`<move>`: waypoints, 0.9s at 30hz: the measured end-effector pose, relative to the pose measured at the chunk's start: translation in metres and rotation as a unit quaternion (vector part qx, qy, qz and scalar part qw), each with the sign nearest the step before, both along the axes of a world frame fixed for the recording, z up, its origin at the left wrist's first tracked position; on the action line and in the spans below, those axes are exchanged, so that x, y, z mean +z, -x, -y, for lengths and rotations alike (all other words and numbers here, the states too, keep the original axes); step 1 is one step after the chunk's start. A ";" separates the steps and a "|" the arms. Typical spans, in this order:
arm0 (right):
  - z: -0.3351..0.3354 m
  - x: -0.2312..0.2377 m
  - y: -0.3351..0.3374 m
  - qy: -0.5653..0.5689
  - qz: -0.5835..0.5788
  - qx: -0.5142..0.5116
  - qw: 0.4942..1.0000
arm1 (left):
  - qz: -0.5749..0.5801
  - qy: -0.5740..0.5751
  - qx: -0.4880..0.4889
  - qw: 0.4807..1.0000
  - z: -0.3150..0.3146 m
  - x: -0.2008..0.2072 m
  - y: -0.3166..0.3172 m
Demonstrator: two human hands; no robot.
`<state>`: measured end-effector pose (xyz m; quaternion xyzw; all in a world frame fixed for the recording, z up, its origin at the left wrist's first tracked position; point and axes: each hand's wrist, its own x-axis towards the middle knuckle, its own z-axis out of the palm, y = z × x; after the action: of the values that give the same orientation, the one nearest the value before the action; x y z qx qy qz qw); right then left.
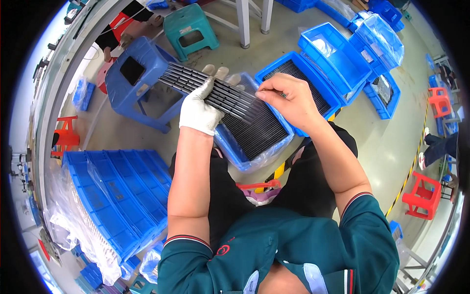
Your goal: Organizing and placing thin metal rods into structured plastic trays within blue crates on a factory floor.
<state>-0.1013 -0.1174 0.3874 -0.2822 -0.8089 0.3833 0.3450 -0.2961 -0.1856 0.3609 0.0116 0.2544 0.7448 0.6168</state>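
My left hand (201, 110), in a white glove, is closed around a fanned row of thin dark rods (232, 102). They slant from upper left to lower right, and their lower right ends are blurred. Beside those ends, my bare right hand (291, 98) has its thumb and forefinger pinched together. What the pinch holds, if anything, is too small to make out. Below both hands stands a blue bin (236, 160) lined with clear plastic, where many similar dark rods (259, 137) lie side by side. A second blue bin (334, 109) with dark rods adjoins it on the right.
A blue stool (117, 93) stands left of the rods, with a green stool (186, 24) behind it. Stacked blue bins (117, 196) fill the lower left. More blue bins (338, 63) are at the upper right. A red stool (422, 196) is far right.
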 end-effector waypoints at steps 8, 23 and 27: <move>-0.002 0.000 -0.001 0.021 0.001 0.009 1.000 | 0.006 -0.007 -0.013 1.000 0.001 0.001 0.003; 0.002 0.002 0.002 -0.230 0.082 0.057 0.968 | 0.020 -0.033 -0.031 0.999 0.001 -0.004 0.002; 0.000 -0.001 0.001 -0.216 0.071 0.067 0.971 | 0.006 -0.009 -0.024 1.000 0.001 -0.004 0.001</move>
<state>-0.1023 -0.1175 0.3865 -0.1724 -0.9122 0.2007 0.3129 -0.2967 -0.1870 0.3571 0.0181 0.2437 0.7323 0.6356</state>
